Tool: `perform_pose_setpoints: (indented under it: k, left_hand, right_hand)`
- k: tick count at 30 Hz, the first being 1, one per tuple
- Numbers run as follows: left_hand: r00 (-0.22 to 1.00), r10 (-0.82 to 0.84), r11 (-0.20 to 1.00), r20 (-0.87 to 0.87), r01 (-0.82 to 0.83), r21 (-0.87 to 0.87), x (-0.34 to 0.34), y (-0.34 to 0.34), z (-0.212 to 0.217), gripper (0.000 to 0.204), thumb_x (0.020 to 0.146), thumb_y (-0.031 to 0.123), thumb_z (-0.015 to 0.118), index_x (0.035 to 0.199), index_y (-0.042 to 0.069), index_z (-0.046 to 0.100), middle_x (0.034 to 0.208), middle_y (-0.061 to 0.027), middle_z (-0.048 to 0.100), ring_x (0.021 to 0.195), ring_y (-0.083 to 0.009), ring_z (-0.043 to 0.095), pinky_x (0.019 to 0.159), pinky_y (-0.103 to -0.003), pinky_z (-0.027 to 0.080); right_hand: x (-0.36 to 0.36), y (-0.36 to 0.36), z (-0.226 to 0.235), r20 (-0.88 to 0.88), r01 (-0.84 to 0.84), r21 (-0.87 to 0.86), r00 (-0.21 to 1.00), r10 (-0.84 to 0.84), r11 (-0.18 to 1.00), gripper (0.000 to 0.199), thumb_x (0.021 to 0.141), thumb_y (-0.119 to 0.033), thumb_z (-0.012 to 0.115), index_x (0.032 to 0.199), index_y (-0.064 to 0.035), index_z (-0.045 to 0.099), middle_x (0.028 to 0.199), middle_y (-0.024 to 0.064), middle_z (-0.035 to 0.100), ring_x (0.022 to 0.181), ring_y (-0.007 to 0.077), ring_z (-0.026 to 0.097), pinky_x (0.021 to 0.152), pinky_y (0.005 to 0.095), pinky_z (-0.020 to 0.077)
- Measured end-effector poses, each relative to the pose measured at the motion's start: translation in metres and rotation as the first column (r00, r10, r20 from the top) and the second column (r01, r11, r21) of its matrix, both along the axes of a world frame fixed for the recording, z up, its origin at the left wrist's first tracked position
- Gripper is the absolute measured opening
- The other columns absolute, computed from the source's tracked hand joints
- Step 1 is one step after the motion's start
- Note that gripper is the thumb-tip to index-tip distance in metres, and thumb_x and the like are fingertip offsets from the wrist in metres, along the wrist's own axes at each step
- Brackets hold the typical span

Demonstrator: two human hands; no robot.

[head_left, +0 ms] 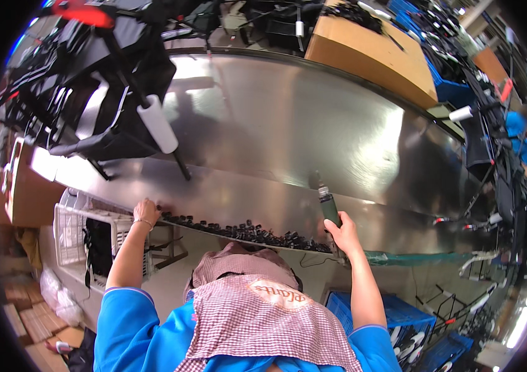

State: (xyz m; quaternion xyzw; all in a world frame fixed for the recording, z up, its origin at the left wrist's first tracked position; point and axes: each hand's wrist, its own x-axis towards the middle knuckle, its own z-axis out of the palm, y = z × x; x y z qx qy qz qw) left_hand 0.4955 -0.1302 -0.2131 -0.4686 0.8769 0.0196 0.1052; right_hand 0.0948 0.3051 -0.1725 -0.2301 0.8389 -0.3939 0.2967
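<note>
My right hand (344,232) is wrapped round a dark green electric screwdriver (329,209), whose metal tip points away from me over the steel table (257,124). My left hand (146,212) rests at the table's near edge on the left, fingers reaching onto the metal. Right beside those fingers begins a long row of small black plastic parts (248,232), heaped along the near edge between my two hands. I see nothing held in the left hand, though its fingertips are small in view.
A black folding frame with fabric and a white foam grip (158,124) stands on the table's left. A cardboard box (372,56) sits at the far right edge. A white plastic basket (68,232) is below left, a blue crate (387,310) below right. Another person (517,133) is at far right.
</note>
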Motion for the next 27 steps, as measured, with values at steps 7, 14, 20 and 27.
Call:
perform_pose_setpoints:
  k: [7, 14, 20, 27]
  left_hand:
    - [0.333, 0.839, 0.316, -0.429, 0.345, 0.884, -0.088, 0.054, 0.076, 0.007, 0.088, 0.008, 0.063, 0.092, 0.002, 0.062, 0.086, -0.0084, 0.065, 0.08, -0.0169, 0.065, 0.069, -0.026, 0.053]
    - [0.219, 0.936, 0.071, -0.276, 0.652, 0.755, -0.111, 0.078, 0.094, 0.011, 0.088, -0.004, 0.058, 0.096, 0.004, 0.056, 0.092, -0.0076, 0.064, 0.088, -0.0219, 0.067, 0.074, -0.032, 0.058]
    - [0.216, 0.906, 0.102, -0.364, 0.723, 0.683, -0.1, 0.072, 0.087, 0.011, 0.086, -0.003, 0.062, 0.095, 0.002, 0.058, 0.091, -0.008, 0.064, 0.087, -0.0227, 0.067, 0.079, -0.037, 0.057]
    - [0.273, 0.881, 0.115, -0.386, 0.668, 0.735, -0.084, 0.071, 0.081, 0.008, 0.085, -0.003, 0.062, 0.092, 0.0, 0.06, 0.09, -0.0081, 0.065, 0.084, -0.0203, 0.067, 0.078, -0.033, 0.057]
  right_hand:
    - [0.08, -0.075, 0.067, 0.226, -0.176, -0.14, 0.952, 0.204, 0.974, 0.039, 0.083, -0.024, 0.071, 0.108, 0.0014, 0.053, 0.078, 0.0073, 0.064, 0.068, 0.0136, 0.064, 0.063, 0.0293, 0.0514]
    - [0.135, -0.126, 0.118, -0.053, -0.471, -0.062, 0.882, 0.468, 0.88, 0.052, 0.076, -0.027, 0.074, 0.117, -0.0023, 0.055, 0.091, 0.0183, 0.067, 0.083, 0.0307, 0.067, 0.074, 0.036, 0.0526]
    - [0.143, -0.134, 0.122, -0.056, -0.502, -0.047, 0.864, 0.5, 0.863, 0.052, 0.075, -0.023, 0.075, 0.119, -0.0025, 0.055, 0.093, 0.0172, 0.067, 0.084, 0.0271, 0.068, 0.075, 0.034, 0.0522]
    - [0.151, -0.14, 0.125, -0.007, -0.541, 0.031, 0.84, 0.542, 0.84, 0.054, 0.074, -0.021, 0.075, 0.12, -0.0019, 0.055, 0.095, 0.0169, 0.068, 0.084, 0.0257, 0.068, 0.076, 0.0327, 0.0519]
